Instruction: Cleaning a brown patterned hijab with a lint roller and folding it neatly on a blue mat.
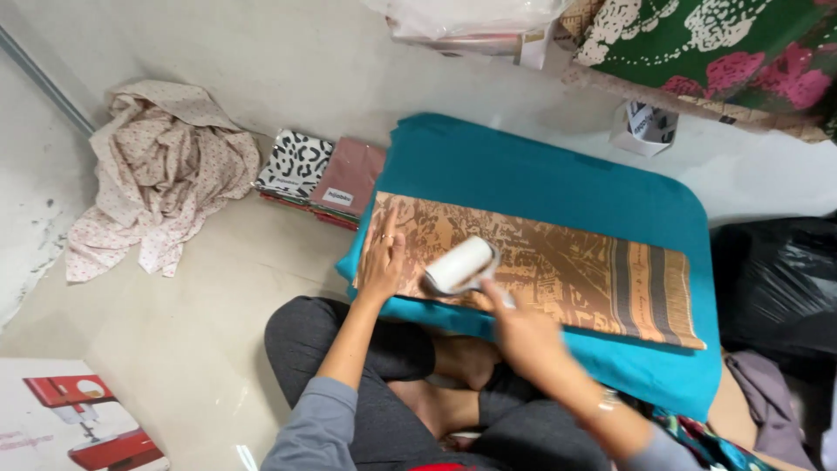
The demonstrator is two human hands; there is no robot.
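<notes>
I see my left hand (384,257) pressed flat, fingers spread and together on nothing, on the near end of a long folded strip of brown and copper patterned cloth (558,270). The cloth lies across a teal padded cushion (540,174) on the pale floor (174,331). My right hand (523,331) has its fingers clamped on the handle of a white cylindrical lint roller (459,264), which rests on the cloth beside my left hand. I judge the cloth thin, soft and likely to slide, so it is best pinned flat near the roller. The roller seems light and rigid, and is best gripped by its handle.
</notes>
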